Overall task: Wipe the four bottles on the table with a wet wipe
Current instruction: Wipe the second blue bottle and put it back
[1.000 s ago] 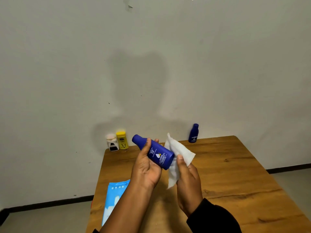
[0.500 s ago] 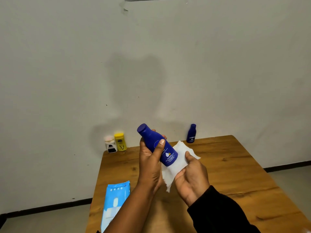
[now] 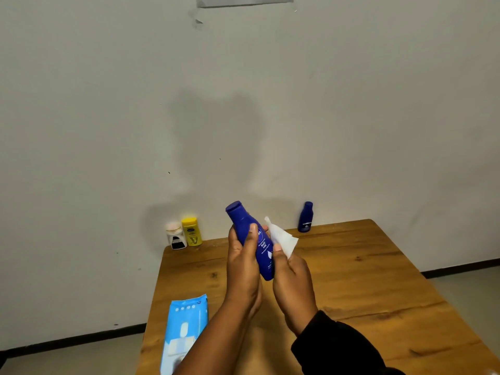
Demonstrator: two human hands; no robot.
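The large blue lotion bottle (image 3: 263, 251) was held above the wooden table (image 3: 351, 280), tilted with its cap up and to the left. The left hand (image 3: 243, 266) was wrapped around its body, the thumb lying across the front and covering part of the brand lettering; only "Body Milk" could be read below it. The right hand (image 3: 290, 282) pinched a white wet wipe (image 3: 281, 238) under its thumb, against the right side of the bottle. How far the wipe reached behind the bottle was hidden, and the bottle's base was partly tucked between the two hands. The right wrist ended in a black sleeve (image 3: 338, 347), cut off by the lower edge. At the table's far edge, by the wall, a small dark blue bottle (image 3: 305, 217) stood upright on the right. On the left a yellow bottle (image 3: 191, 231) and a white bottle with a pale cap (image 3: 176, 236) stood just beside each other, their labels too small to read. A light blue wipes pack (image 3: 184, 328) lay at the near left, its lower end hidden behind the left forearm and cut off by the frame.
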